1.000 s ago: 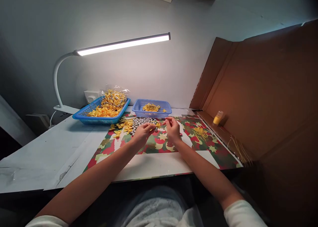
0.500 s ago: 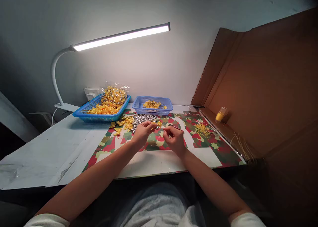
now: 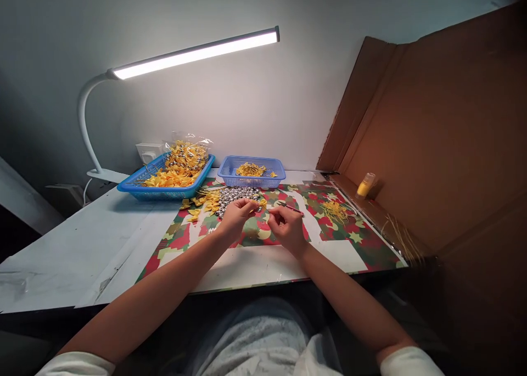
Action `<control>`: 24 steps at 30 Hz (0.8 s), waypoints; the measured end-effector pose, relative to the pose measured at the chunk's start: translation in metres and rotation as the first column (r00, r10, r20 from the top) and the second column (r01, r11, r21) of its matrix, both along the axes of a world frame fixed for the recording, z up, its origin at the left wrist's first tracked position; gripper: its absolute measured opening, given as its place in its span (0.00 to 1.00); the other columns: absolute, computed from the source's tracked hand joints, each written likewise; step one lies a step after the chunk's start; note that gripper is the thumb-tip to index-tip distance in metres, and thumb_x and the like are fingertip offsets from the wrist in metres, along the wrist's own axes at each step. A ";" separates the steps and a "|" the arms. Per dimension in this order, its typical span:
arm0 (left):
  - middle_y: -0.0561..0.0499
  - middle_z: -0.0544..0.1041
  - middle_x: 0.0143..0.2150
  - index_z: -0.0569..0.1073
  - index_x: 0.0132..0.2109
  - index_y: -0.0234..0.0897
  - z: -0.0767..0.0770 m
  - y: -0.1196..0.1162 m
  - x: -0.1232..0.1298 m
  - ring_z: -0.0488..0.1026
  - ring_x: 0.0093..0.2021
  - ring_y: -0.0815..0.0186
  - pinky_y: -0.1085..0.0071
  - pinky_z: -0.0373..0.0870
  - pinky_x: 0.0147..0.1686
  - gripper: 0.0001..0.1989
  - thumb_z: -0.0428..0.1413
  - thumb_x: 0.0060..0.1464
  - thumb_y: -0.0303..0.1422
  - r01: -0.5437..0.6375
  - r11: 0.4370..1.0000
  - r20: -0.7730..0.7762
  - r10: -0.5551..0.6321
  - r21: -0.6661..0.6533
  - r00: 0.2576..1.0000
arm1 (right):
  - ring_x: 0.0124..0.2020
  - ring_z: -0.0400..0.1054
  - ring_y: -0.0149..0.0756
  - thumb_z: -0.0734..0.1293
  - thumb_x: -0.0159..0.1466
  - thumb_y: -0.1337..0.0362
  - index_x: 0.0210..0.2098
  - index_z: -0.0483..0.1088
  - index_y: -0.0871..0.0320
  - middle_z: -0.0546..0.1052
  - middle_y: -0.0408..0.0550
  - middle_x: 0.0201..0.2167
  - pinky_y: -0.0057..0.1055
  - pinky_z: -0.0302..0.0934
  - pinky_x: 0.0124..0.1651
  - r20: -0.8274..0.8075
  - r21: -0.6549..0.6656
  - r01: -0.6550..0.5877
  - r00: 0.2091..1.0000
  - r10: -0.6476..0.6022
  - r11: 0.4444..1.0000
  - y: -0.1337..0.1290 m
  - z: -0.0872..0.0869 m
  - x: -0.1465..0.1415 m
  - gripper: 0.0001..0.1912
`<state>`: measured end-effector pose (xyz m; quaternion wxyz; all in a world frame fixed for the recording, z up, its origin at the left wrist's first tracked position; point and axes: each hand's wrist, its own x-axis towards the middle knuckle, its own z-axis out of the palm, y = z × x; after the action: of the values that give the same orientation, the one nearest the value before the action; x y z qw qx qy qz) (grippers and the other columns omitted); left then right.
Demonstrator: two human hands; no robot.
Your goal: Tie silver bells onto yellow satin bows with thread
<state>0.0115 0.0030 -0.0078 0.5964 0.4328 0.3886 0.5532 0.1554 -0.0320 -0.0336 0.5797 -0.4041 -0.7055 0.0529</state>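
Note:
My left hand (image 3: 237,218) is pinched on a small yellow bow (image 3: 262,203) at its fingertips. Just to the right, my right hand (image 3: 287,228) is closed, with a thin dark tool (image 3: 290,207) lying across its fingers; a fine yellow strand seems to run between the two hands. Behind my left hand is a pile of silver bells (image 3: 236,196), and yellow bows (image 3: 208,199) lie left of it. Yellow wire ties (image 3: 335,211) lie on the patterned mat (image 3: 255,234) to the right.
A blue basket (image 3: 164,192) heaped with yellow bows stands at the back left, beside a smaller basket (image 3: 252,181) with yellow pieces. A lamp (image 3: 197,54) hangs above. At the right are a cardboard wall (image 3: 444,123), a yellow bottle (image 3: 365,185) and loose strands (image 3: 403,239).
The view has shifted slightly. Both hands keep nearly the same pose, and the right hand has moved a little closer to the left.

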 end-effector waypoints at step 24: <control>0.54 0.75 0.23 0.73 0.22 0.36 -0.001 -0.006 -0.004 0.68 0.25 0.70 0.72 0.65 0.31 0.11 0.67 0.34 0.35 0.077 0.965 -0.010 -0.077 0.250 0.997 | 0.18 0.54 0.26 0.61 0.61 0.70 0.30 0.68 0.56 0.65 0.38 0.18 0.25 0.51 0.22 -0.031 0.060 -0.069 0.997 0.071 0.996 -0.006 0.004 0.001 0.06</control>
<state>0.0072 -0.0028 -0.0086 0.5579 0.5195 0.2988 0.5740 0.1564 -0.0376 -0.0297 0.6006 -0.3609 -0.7110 0.0591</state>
